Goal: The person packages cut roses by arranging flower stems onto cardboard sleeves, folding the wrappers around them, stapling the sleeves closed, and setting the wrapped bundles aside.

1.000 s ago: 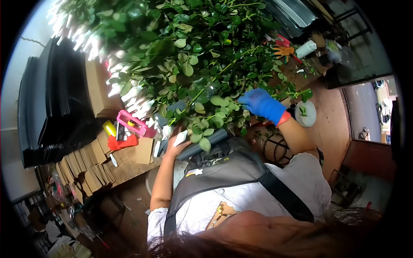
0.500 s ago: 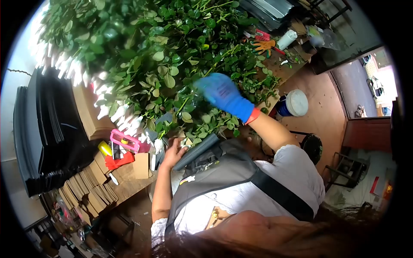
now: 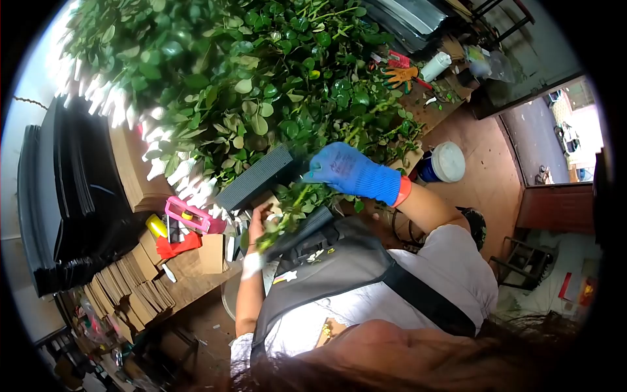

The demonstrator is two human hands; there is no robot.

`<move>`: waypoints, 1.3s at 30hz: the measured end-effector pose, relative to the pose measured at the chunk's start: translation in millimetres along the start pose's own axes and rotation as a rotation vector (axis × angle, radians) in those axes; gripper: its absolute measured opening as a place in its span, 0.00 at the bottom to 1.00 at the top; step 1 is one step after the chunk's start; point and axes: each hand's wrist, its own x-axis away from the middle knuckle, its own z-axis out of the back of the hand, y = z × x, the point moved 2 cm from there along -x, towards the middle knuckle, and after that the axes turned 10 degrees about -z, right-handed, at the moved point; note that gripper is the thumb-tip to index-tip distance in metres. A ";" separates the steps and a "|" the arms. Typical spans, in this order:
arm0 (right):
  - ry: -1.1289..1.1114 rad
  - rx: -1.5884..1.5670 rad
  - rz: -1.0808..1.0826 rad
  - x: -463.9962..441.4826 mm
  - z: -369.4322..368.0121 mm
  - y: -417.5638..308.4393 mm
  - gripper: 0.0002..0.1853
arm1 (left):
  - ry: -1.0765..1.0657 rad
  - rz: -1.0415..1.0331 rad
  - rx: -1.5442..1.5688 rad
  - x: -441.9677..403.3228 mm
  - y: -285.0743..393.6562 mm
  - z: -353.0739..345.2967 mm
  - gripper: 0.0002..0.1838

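Observation:
My right hand (image 3: 346,171), in a blue glove with a red cuff, is closed round the stem end of a leafy stem (image 3: 297,199). That stem slants down-left to a blurred white head (image 3: 253,263) in front of my left forearm. My bare left hand (image 3: 259,221) is by the lower end of a dark ribbed pad (image 3: 255,178), its fingers apart and partly hidden by leaves. Another dark ribbed piece (image 3: 310,225) lies against my apron. Beyond my hands is a large heap of leafy stems (image 3: 261,85) with white-wrapped heads (image 3: 117,104) on its left.
Left on the wooden table (image 3: 196,277) are a pink tool (image 3: 189,214), a red cloth (image 3: 177,246) and cardboard pieces (image 3: 130,281). Black sheets (image 3: 72,196) stand behind. An orange glove (image 3: 400,75) and white bottle (image 3: 436,66) lie upper right, above a white bucket (image 3: 449,162).
My right hand has moved over the heap and back down towards my body, now with a leafy stem in it. The upper ribbed pad, mostly covered by leaves earlier, is exposed.

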 end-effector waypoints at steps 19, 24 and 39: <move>-0.295 0.052 -0.579 -14.5 -126.8 60.1 0.10 | -0.023 -0.057 -0.302 -3.3 44.4 1.3 0.27; 0.273 0.132 -0.482 -26.3 -120.9 66.9 0.10 | 0.017 0.034 -0.480 -14.6 43.2 -0.5 0.22; 0.670 0.143 -0.245 -52.7 -9.3 102.0 0.18 | 0.037 -0.015 -0.567 -12.1 20.4 -0.1 0.18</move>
